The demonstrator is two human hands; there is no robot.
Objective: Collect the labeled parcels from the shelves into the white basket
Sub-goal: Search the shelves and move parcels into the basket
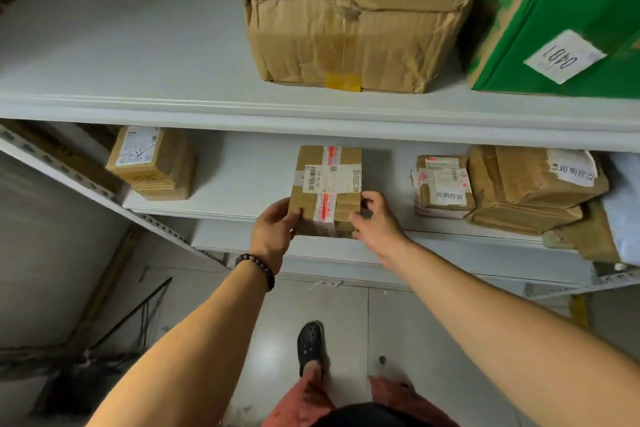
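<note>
Head view: left hand (pixel 273 236) and right hand (pixel 375 224) clasp a taped rectangular cardboard parcel (pixel 329 177).

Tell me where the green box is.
Head view: the green box sits far right on the upper shelf, beside the crumpled brown carton.

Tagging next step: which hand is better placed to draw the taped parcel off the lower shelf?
Left, probably: the left hand has a clear grip on the red-taped brown cardboard parcel at its near-left corner, thumb on top. The right hand sits at the right edge, fingers curled, grip unclear.
</note>
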